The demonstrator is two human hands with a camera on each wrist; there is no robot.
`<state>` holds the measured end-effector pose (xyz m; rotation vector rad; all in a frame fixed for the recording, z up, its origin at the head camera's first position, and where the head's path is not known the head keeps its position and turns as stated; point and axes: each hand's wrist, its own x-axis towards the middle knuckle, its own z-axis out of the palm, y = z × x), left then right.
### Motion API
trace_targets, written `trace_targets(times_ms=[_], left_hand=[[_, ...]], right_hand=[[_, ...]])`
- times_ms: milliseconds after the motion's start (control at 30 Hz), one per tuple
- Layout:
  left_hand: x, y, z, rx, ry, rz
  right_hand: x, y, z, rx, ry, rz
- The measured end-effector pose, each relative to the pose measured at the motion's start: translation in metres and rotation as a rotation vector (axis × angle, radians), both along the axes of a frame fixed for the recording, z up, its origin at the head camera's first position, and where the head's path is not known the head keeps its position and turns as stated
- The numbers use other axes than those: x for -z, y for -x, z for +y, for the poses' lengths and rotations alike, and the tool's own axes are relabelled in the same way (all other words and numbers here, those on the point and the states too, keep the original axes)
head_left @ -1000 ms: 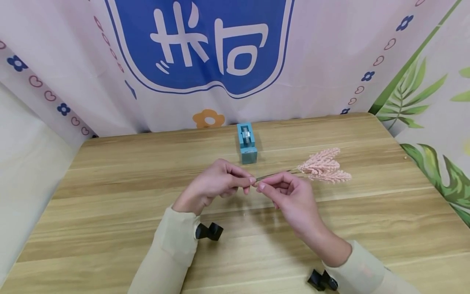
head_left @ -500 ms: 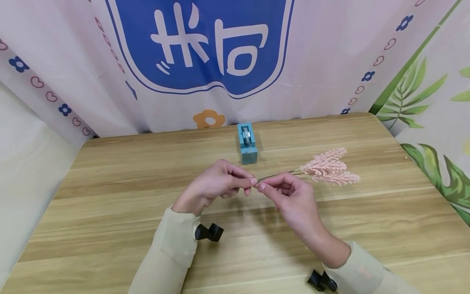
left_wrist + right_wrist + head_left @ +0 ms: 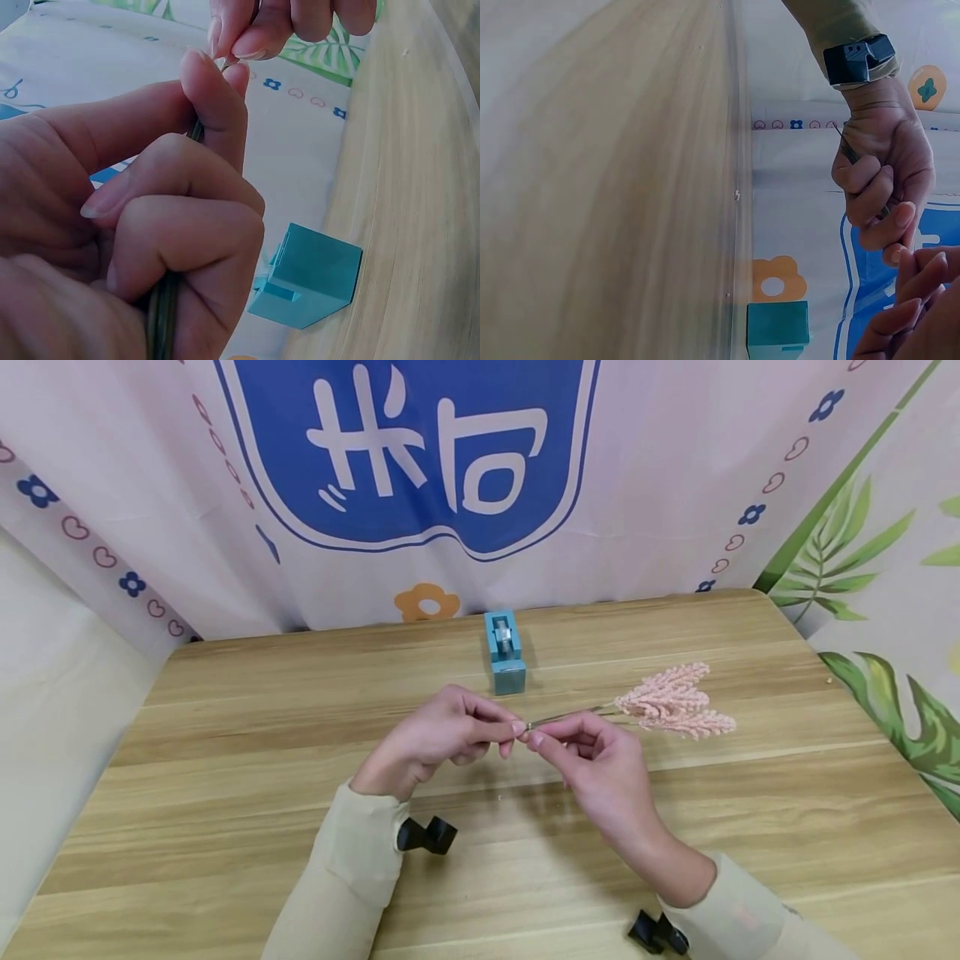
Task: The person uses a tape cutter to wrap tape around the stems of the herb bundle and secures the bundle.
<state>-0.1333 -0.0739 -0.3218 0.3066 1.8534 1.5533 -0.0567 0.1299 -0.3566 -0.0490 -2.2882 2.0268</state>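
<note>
Pink artificial flower sprays (image 3: pixel 671 702) on thin stems (image 3: pixel 573 717) lie across both hands in the head view, their heads pointing right. My left hand (image 3: pixel 453 727) grips the lower stems, thumb against forefinger; its other fingers curl round the dark green stem ends (image 3: pixel 163 315) in the left wrist view. Right beside that thumb, my right hand (image 3: pixel 603 764) pinches the stems between thumb and forefinger. A small shiny spot shows on the stems between the two hands. Fingertips of both hands nearly meet in the right wrist view, where the left hand (image 3: pixel 885 176) faces me.
A blue tape dispenser (image 3: pixel 507 652) stands on the wooden table (image 3: pixel 262 760) just beyond the hands. Behind the table's back edge hangs a printed cloth (image 3: pixel 637 510). Small black cameras (image 3: pixel 427 834) sit at both sleeve cuffs.
The flower heads have shifted slightly right and turned a little, then stayed nearly still. Both hands keep their place, and a shiny spot now shows on the stems between them.
</note>
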Motion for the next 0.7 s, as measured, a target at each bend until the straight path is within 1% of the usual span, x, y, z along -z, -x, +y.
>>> trace_targets(times_ms=[233,467,567,700], left_hand=[[-0.0003,0.0,0.001,0.008,-0.008,0.001],[-0.0016,-0.001,0.003,0.015,-0.017,0.009],[-0.0017,-0.0012,0.0032,0.013,-0.014,0.014],[-0.0021,-0.0015,0.0032,0.01,-0.003,0.022]], right_hand=[[0.0002,0.0003,0.0003,0.03,-0.033,0.019],[0.0035,0.0022,0.001,0.073,-0.026,0.058],[0.004,0.0031,0.0017,0.084,-0.018,0.045],[0.0042,0.0049,0.0022,0.09,0.001,0.004]])
